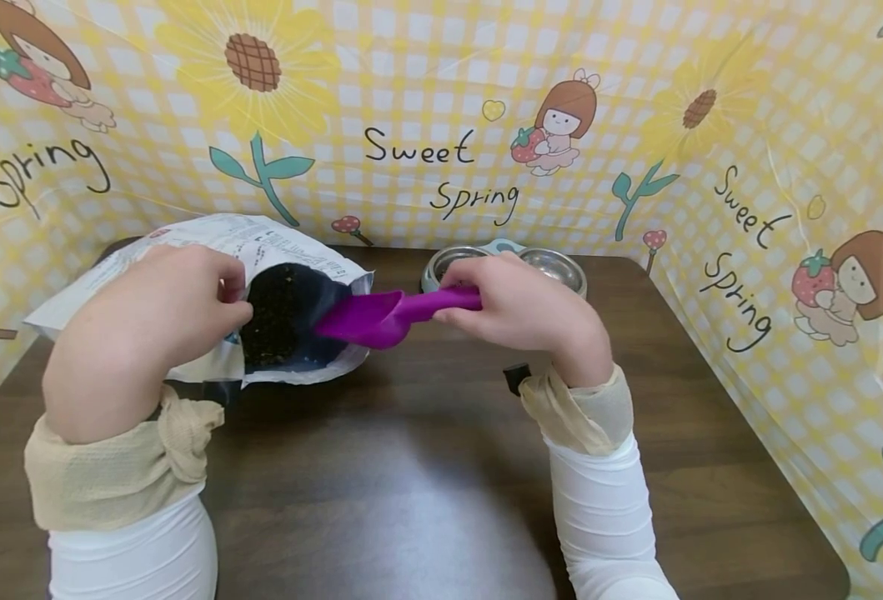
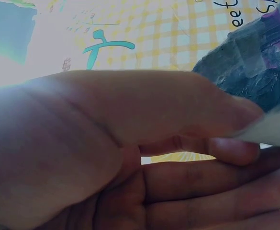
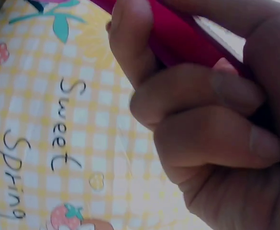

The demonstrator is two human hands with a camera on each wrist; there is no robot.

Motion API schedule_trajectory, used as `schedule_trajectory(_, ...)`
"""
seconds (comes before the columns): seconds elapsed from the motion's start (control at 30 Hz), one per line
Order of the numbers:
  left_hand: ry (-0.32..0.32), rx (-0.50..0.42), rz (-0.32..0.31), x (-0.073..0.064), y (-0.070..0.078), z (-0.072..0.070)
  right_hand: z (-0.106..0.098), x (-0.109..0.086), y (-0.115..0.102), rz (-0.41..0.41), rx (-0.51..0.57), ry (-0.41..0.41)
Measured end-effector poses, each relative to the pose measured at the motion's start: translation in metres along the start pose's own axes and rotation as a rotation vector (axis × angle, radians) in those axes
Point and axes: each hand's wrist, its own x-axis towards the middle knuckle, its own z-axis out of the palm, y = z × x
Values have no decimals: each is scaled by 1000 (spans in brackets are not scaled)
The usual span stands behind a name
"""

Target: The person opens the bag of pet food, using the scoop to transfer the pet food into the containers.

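Note:
A white printed bag [image 1: 283,242] lies on its side at the left of the table, its mouth facing right. Inside its dark lining, small dark brown pieces [image 1: 272,321] are visible. My left hand [image 1: 141,321] pinches the bag's edge between thumb and forefinger; the left wrist view shows that pale edge [image 2: 276,127] at the fingertips. In my right hand [image 1: 531,304] is the handle of a purple scoop [image 1: 373,318], whose blade points left into the bag's mouth. Fingers [image 3: 197,96] curl round the handle in the right wrist view. No pieces show on the scoop's blade.
Behind my right hand, near the table's back edge, stands a double bowl holder with metal bowls [image 1: 554,267], the left one partly covered by the hand. A yellow checked cloth [image 1: 403,83] with printed flowers surrounds the brown wooden table [image 1: 411,467].

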Motion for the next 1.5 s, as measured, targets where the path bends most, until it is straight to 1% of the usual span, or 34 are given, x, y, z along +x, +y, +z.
schedule_trajectory(0.1, 1, 2, 1, 0, 1, 0, 4, 6, -7, -45, 4, 63)
schedule_trajectory(0.2, 2, 4, 2, 0, 0, 0, 7, 11, -16, -60, 12, 116)
schedule_trajectory(0.33, 2, 3, 3, 1, -1, 2, 13, 18, -29, -29, 30, 164)
schedule_trajectory(0.47, 1, 1, 1, 1, 0, 3, 20, 23, -40, -8, 35, 177)
schedule_trajectory(0.63, 3, -1, 5, 0, 2, 2, 28, 30, -43, -17, 22, 157)
schedule_trajectory(0.83, 7, 4, 13, 1, 3, 2, 32, 33, -42, -37, 19, 154)
schedule_trajectory(0.97, 1, 10, 12, 1, 3, 3, 34, 39, -45, -37, 2, 141)
schedule_trajectory(1.13, -8, 20, 15, 3, 1, 4, 36, 51, -56, 10, -54, 66)
schedule_trajectory(1.27, -14, 25, 15, 3, 0, 6, 45, 62, -67, 58, -94, 9)
schedule_trajectory(1.4, -22, 24, 11, 3, 0, 6, 56, 69, -72, 90, -154, -13)
schedule_trajectory(1.5, -16, 26, 14, 3, 2, 4, 60, 69, -71, 118, -205, -15)
